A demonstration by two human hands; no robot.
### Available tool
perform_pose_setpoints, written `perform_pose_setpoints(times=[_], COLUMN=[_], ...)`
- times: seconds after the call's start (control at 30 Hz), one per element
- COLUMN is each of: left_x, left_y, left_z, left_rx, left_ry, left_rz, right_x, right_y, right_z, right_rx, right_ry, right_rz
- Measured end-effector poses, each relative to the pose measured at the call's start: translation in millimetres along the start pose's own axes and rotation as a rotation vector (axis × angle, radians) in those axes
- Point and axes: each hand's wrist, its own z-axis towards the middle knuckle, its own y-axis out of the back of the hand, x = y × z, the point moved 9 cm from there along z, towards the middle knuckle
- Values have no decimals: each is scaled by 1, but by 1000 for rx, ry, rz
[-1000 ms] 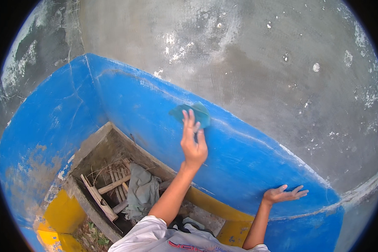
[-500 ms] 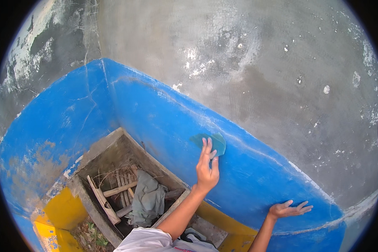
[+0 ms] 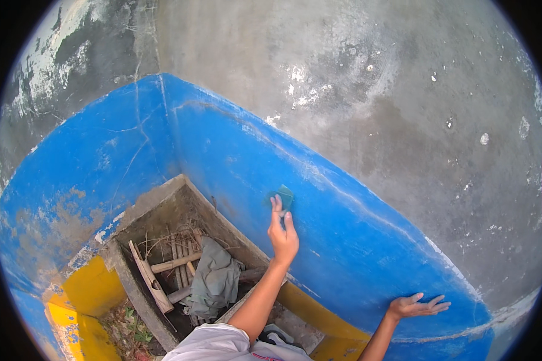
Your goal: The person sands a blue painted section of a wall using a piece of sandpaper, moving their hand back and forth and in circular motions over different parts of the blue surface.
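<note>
My left hand (image 3: 283, 239) reaches up to the blue painted band of wall (image 3: 235, 162). Its fingers press a thin green piece of sandpaper (image 3: 286, 197) against the paint, with the thumb standing a little apart; part of the sheet lies behind the fingers. Farther right and lower, my right hand (image 3: 412, 307) rests at the blue wall near its lower right end. That hand is open, its fingers spread and pale with dust, holding nothing.
Below my left arm stands a concrete box (image 3: 132, 289) with split bamboo (image 3: 150, 280), dry twigs and a crumpled grey cloth (image 3: 214, 280). Bare grey plaster (image 3: 319, 90) with white patches rises above the blue. Yellow painted ledges (image 3: 93, 286) lie at lower left.
My left hand and the sandpaper have slid left along the blue wall. My right hand stays almost where it was. The whole view has shifted slightly.
</note>
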Motion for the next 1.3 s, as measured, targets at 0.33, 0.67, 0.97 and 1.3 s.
perform_pose_setpoints(times=[0.33, 0.67, 0.97, 1.3], left_x=[-41, -99, -46, -43], left_y=[-8, -29, -24, -58], left_z=[0, 49, -10, -127], left_rx=[-25, 40, -217, 114], left_ry=[-52, -161, 57, -110], left_rz=[-51, -196, -21, 150], right_x=[-4, -3, -1, -9], right_y=[-2, -1, -1, -1], right_z=[-4, -9, -8, -13], right_rx=[-1, 28, 48, 93], right_ry=[32, 30, 42, 6], right_rz=[1, -62, -56, 49])
